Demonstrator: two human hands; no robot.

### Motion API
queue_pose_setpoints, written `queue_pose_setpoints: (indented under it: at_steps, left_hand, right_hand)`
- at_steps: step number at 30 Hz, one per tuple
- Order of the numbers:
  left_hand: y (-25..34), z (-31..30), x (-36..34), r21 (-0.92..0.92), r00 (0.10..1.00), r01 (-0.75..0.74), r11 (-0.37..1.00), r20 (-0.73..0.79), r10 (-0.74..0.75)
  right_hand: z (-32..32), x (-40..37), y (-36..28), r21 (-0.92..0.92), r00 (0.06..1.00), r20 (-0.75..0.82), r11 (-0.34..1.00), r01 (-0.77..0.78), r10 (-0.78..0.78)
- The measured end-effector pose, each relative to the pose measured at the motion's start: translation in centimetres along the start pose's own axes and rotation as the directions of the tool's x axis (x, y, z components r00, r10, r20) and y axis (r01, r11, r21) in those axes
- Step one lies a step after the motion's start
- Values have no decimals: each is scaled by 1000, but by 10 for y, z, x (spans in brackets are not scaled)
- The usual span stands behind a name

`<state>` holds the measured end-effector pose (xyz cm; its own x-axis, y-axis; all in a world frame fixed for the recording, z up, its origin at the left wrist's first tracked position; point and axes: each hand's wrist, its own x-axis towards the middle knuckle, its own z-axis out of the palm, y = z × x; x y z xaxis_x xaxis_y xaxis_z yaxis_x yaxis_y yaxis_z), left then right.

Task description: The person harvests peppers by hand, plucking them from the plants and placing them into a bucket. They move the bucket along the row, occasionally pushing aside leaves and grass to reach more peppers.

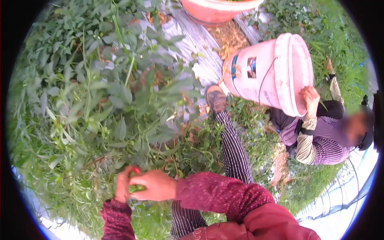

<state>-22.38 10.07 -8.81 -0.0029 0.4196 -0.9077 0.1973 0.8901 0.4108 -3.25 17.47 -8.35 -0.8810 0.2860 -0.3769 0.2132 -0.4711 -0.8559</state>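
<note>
My left hand (122, 185) and my right hand (154, 185) are together low over the plants, fingers closed and touching. A small shiny red piece (137, 171) shows at the top, between the fingertips. Just below it, a small green thing (137, 187) is pinched between the two hands; its kind is too blurred to tell. Leafy green plants (120, 128) surround both hands. Dark red sleeves cover both of my arms.
A co-worker (324, 134) crouches at right, one hand on the rim of a pale pink bucket (256, 74). Another reddish tub (220, 11) stands at the top. Silvery plastic sheeting (196, 44) covers the ground. My striped leg (236, 154) and shoe (216, 100) are among the plants.
</note>
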Motion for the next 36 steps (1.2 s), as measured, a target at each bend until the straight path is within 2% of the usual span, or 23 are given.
queue_pose_setpoints:
  at_steps: [1,2,3,4,6,7,9,13,15,17,18,19,20,22,24,25,26,27,28,30,31,33,36]
  left_hand:
    - [5,6,-7,-90,986,145,985,95,-137]
    - [12,15,-12,-162,945,289,943,203,-255]
    - [34,31,-16,-130,951,265,955,197,-237]
    - [57,48,-21,-99,957,241,965,190,-219]
    - [96,65,-17,-237,982,151,960,145,-119]
    - [120,72,-9,-308,992,49,950,125,-11]
    - [177,84,6,-391,976,-119,913,125,181]
    - [317,124,45,-417,888,-382,825,81,453]
    - [382,141,73,-509,852,-406,759,88,515]
    - [425,148,99,-583,828,-372,722,142,542]
    - [439,151,111,-397,794,-553,733,15,607]
    - [445,153,118,-172,729,-683,710,-93,678]
    - [443,149,123,-168,735,-677,716,-102,671]
    - [418,118,131,-182,778,-624,760,-54,626]
    - [369,73,151,186,795,-588,787,-46,605]
    - [338,51,153,560,757,-518,647,-52,651]
    - [314,34,152,840,716,-369,397,-15,697]
    - [292,24,145,918,786,-249,309,5,618]
    - [273,16,134,971,845,-137,197,11,534]
    - [231,5,117,960,969,-122,251,61,238]
    - [217,6,108,960,973,-111,255,52,226]
    - [192,8,91,994,996,-59,89,64,-56]
    - [157,12,62,989,996,-88,120,89,-7]
  right_hand:
    - [-6,-9,2,-31,1000,1,999,16,-16]
    - [-6,-20,10,438,996,-28,897,-60,81]
    - [-13,-31,11,805,985,-6,585,-98,174]
    - [-28,-44,4,876,977,-57,479,-49,204]
    - [-56,-62,7,931,967,-162,355,84,196]
    - [-82,-73,-9,898,963,-224,416,143,152]
    - [-129,-90,-32,883,912,-385,342,321,138]
    - [-230,-97,-87,630,711,-700,527,570,66]
    - [-290,-88,-101,518,586,-810,489,701,19]
    - [-338,-91,-125,509,583,-812,454,731,-29]
    - [-352,-91,-127,513,586,-810,453,729,-26]
    - [-362,-90,-127,512,510,-846,511,691,157]
    - [-368,-88,-125,526,410,-850,561,640,330]
    - [-355,-98,-112,536,464,-838,595,599,288]
    - [-330,-106,-84,474,584,-806,696,539,97]
    - [-315,-107,-67,539,633,-764,661,522,123]
    - [-297,-104,-54,568,651,-746,645,511,141]
    - [-279,-99,-42,618,670,-707,658,431,225]
    - [-264,-94,-31,659,680,-668,665,352,302]
    - [-232,-77,-9,709,719,-605,642,292,341]
    - [-218,-69,-2,743,740,-554,627,234,380]
    - [-195,-54,3,763,754,-516,618,188,407]
    - [-172,-33,10,724,783,-473,685,84,404]
